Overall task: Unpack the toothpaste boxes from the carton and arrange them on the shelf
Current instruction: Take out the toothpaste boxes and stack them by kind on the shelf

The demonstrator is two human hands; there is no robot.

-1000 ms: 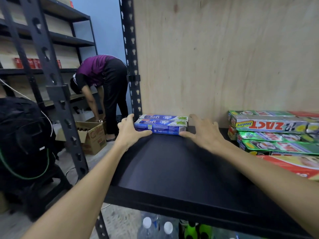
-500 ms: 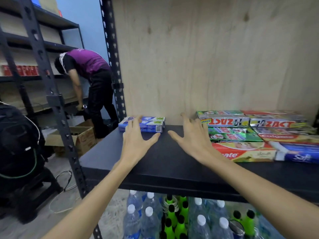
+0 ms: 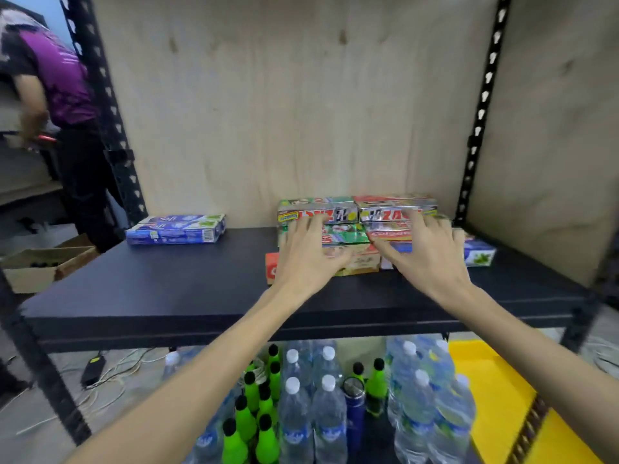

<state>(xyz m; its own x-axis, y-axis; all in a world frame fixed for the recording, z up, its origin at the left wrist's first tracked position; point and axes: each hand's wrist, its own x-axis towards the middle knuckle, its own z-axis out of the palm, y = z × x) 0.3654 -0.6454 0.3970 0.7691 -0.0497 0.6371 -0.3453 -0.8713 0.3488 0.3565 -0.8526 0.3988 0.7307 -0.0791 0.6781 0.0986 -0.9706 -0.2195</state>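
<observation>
My fingers (image 3: 311, 226) are spread and fairly straight on both hands, reaching over the mixed pile (image 3: 355, 229) of toothpaste boxes; the blur hides whether they touch it. At far left a carton (image 3: 43, 262) sits open on the floor. On the black shelf (image 3: 167, 283) two blue "Safi" boxes (image 3: 176, 228) lie stacked by the left post. My left hand (image 3: 306, 259) covers green and red boxes; my right hand (image 3: 425, 256) covers a silver box (image 3: 395, 211) reading "ZAC", upside down. A blue box (image 3: 479, 254) pokes out at right.
</observation>
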